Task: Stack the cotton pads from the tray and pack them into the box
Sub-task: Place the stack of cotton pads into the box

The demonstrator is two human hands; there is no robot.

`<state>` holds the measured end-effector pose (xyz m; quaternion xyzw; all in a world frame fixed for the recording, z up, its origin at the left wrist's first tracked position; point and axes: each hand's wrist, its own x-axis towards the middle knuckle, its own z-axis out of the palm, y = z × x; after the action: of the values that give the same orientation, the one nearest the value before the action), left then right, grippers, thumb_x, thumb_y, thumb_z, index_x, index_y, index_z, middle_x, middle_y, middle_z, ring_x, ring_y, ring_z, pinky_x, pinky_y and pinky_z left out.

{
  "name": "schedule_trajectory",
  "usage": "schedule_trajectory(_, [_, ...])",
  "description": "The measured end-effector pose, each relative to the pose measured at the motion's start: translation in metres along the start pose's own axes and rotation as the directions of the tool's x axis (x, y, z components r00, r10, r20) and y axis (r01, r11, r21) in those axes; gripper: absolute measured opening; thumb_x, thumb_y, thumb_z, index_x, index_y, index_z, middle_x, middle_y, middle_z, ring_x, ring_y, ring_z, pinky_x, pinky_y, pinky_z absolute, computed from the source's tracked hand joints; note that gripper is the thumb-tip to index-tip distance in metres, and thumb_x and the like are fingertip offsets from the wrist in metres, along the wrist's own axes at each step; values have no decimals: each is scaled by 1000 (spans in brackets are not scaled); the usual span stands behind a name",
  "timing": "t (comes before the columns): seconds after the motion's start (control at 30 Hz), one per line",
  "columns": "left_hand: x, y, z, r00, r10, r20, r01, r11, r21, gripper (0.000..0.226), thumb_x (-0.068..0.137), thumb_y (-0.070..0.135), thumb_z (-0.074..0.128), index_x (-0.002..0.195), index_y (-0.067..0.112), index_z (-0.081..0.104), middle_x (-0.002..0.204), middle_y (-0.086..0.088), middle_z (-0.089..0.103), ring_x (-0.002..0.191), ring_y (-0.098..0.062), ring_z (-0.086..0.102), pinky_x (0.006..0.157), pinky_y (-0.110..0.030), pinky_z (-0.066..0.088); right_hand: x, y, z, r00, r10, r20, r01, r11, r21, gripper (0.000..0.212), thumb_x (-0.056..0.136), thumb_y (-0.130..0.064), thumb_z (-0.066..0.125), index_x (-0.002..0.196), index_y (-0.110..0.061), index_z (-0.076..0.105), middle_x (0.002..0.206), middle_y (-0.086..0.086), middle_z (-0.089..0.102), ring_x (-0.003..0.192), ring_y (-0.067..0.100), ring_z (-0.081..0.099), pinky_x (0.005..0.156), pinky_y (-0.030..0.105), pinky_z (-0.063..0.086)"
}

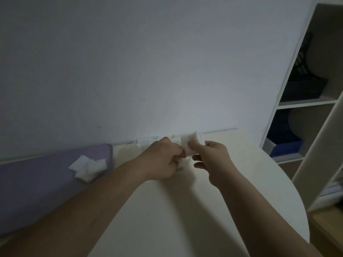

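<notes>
I see both hands working at the far edge of the table [167, 210], close to the wall. The right hand [213, 160] holds a small stack of pads [192, 144] upright above the tabletop, thumb pressed on the near face and fingers behind it. The left hand [163, 160] meets the stack's lower left corner with curled fingers and appears to pinch it there, though the contact is blurred. Just under the left hand lies a pale item with a barcode label, which I take to be the box [180, 169]; most of it is hidden, and I cannot tell whether it is open. The purple tray [37, 182] sits along the left edge of the table, with several loose pads [89, 167] overlapping near its far right corner. A white shelf unit [306, 108] stands beyond the right edge.
</notes>
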<state>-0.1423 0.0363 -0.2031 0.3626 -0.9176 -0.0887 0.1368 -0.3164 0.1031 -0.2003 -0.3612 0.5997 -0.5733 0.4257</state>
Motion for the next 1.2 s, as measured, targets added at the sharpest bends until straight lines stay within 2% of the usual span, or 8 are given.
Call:
schedule_trajectory(0.13, [0,-7,5,998,20,-60,-23,999,-49,37,86,17,60,72,51,54,82,32,57,93,-5,42,81,-14,34,1,12,12,1000,-19,-1,19,999,-27,19,84,-16,72,93,0,71,79,10,72,57,18,63,48,27,45])
schedule_trajectory(0.23, [3,-8,6,996,39,-82,-47,994,-99,37,81,13,59,62,42,49,72,37,55,75,3,46,68,-13,34,2,13,18,984,-177,-26,166,957,-238,16,83,-21,68,86,-5,66,76,7,72,49,19,68,42,24,42])
schedule_trajectory(0.37, [-1,-14,3,995,-13,-99,4,996,-86,16,84,22,64,76,35,70,74,21,67,85,-1,52,71,-18,41,9,13,21,951,-307,22,247,716,-653,20,77,-43,61,85,-26,54,78,-6,68,57,20,70,57,34,55])
schedule_trajectory(0.47, [-8,-22,-2,994,-78,-76,67,987,-147,18,86,28,68,101,34,76,91,19,70,97,7,54,76,-4,38,13,7,20,931,-346,118,281,470,-837,19,81,-33,56,98,-34,47,84,-9,68,73,21,69,67,31,54])
schedule_trajectory(0.6, [-13,-28,-5,994,-85,-64,68,973,-221,23,86,24,68,105,34,75,101,24,72,97,9,63,80,-4,41,13,-20,24,950,-222,218,282,318,-905,25,76,-24,56,100,-33,56,87,-8,68,80,19,66,68,28,49])
schedule_trajectory(0.73, [-15,-31,-4,995,-87,-56,71,965,-251,23,87,20,69,104,33,77,86,29,70,81,15,62,72,-2,39,14,-36,33,960,-70,271,279,331,-902,22,76,-40,55,89,-24,62,68,-5,73,66,12,72,69,27,52])
schedule_trajectory(1.0, [-17,-32,-1,992,-118,-50,94,934,-344,24,90,21,68,108,31,79,102,22,77,90,7,69,86,-15,52,27,-30,50,961,-188,204,222,85,-971,31,81,-40,65,71,-23,42,81,-5,53,64,15,53,63,25,41])
schedule_trajectory(1.2, [-16,-33,0,990,-130,-50,99,910,-402,22,89,17,69,105,27,80,98,19,78,89,5,71,85,-20,55,35,-24,63,994,-37,103,107,128,-986,27,79,-46,64,81,-23,50,84,-7,61,71,12,58,70,26,46])
